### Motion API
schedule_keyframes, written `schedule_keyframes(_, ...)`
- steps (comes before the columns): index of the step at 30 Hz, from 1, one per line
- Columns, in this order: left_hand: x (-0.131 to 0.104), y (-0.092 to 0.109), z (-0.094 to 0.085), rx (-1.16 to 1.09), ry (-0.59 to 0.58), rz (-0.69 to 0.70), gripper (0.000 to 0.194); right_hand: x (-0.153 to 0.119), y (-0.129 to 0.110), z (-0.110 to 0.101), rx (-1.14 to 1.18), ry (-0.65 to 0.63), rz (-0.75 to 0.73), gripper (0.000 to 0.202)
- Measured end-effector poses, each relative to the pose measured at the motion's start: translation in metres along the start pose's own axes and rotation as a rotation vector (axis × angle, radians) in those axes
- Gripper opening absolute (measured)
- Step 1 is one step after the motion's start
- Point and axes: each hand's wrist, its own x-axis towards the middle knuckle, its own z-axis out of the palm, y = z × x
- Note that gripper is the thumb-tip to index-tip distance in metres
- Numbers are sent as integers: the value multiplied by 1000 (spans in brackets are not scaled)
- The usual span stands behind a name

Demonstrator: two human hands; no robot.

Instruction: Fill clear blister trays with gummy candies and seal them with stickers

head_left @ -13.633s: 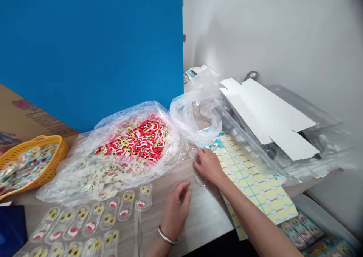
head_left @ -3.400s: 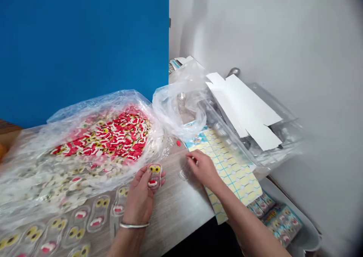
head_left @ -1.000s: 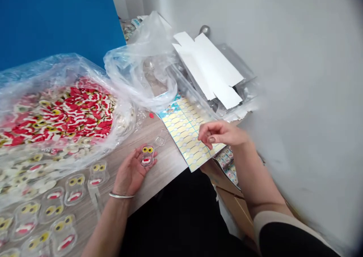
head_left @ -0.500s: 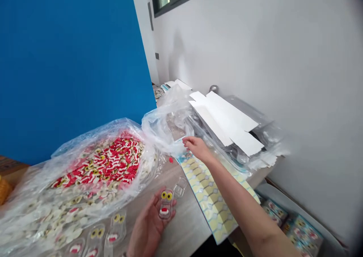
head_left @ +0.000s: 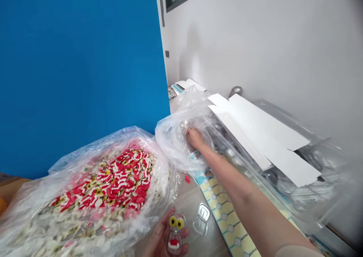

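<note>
At the bottom of the view, the left hand (head_left: 159, 237) holds a clear plastic case (head_left: 175, 233), its fingers wrapped behind and around the sides. Inside the case sit two yellow eyes (head_left: 176, 222) above a red-and-white mouth (head_left: 173, 244). Farther forward, the right hand (head_left: 195, 137) reaches into the mouth of a translucent bag (head_left: 167, 138), its fingers curled; whether they grip anything cannot be told. Just right of the held case, a clear plastic shell (head_left: 202, 219) lies on the worktop (head_left: 185, 196), beside a yellow patterned sheet (head_left: 227, 213) under the right forearm. A red piece (head_left: 187, 178) lies near the sheet. To the left spreads a big plastic bag (head_left: 113, 138) of red, white and yellow pieces (head_left: 124, 181). White card (head_left: 261, 136) lies on the right, near the wall (head_left: 269, 41); a blue panel (head_left: 82, 71) stands behind the big bag.
</note>
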Motion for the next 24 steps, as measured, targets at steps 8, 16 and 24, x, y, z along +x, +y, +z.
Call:
schedule_keyframes(8, -35, -2, 36, -41, -19, 204, 39, -120, -22, -56, 446, -184, 27, 19)
schedule_keyframes(16, -68, -27, 43, 94, -136, 228, 38, -275, -42, -66, 1063, -981, 278, 19)
schedule_keyframes(24, -86, -56, 27, 262, -69, 294, 57, -317, -56, -49, 485, -545, -60, 12)
